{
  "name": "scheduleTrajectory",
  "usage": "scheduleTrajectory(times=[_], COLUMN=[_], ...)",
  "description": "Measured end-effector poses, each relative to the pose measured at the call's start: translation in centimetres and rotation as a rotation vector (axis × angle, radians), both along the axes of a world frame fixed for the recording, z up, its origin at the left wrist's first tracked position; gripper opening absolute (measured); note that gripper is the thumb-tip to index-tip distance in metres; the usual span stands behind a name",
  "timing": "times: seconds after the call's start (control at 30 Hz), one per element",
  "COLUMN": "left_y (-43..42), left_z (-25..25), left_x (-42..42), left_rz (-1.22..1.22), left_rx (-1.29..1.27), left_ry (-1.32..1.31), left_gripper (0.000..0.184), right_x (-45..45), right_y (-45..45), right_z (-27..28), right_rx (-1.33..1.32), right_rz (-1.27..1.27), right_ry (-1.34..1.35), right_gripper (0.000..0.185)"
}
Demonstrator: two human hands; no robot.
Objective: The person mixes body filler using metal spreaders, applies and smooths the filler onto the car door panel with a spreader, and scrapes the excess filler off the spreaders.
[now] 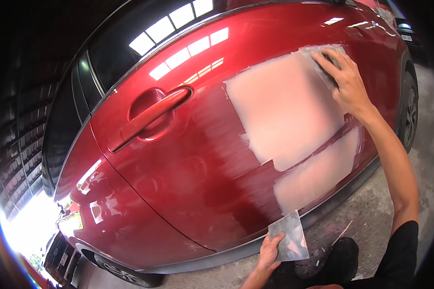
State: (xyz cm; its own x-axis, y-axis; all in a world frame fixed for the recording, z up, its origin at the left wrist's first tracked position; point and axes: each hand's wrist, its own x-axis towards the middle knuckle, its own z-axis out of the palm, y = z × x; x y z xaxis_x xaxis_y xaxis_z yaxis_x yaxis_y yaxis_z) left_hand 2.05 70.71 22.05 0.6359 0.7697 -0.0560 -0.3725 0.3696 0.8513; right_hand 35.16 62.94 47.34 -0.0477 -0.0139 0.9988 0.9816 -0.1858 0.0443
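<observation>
On the red car door (173, 197) lies a large pale pink patch of body filler (279, 108), with a smaller filler patch (318, 171) below it. A dull sanded zone surrounds their left side. At the big patch's upper right corner, my right hand (346, 82) presses a flat, greyish filler spreader (317, 58) to the panel, its fingers spread over the tool. Low in front of the door, my left hand (269, 253) grips a flat, square grey metal plate (288, 236) with pinkish smears, thumb on its face.
The door handle (152, 118) sticks out left of the patches. A front or rear wheel (410, 108) stands at the right, another wheel (118, 272) at the lower left. My knee (343, 257) is close to the sill, above the stained concrete floor (371, 202).
</observation>
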Motion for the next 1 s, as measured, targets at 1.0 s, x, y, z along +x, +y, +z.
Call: scheduleTrajectory(times=[1.0], left_y=[0.2], left_z=[-0.5], left_x=[-0.2], left_rz=[-0.123], left_rx=[0.089], left_ry=[0.155], left_gripper=[0.033], right_x=[-3.4], right_y=[0.0], right_z=[-13.2], right_rx=[-0.456], right_rz=[0.142], right_ry=[-0.098], right_gripper=[0.039])
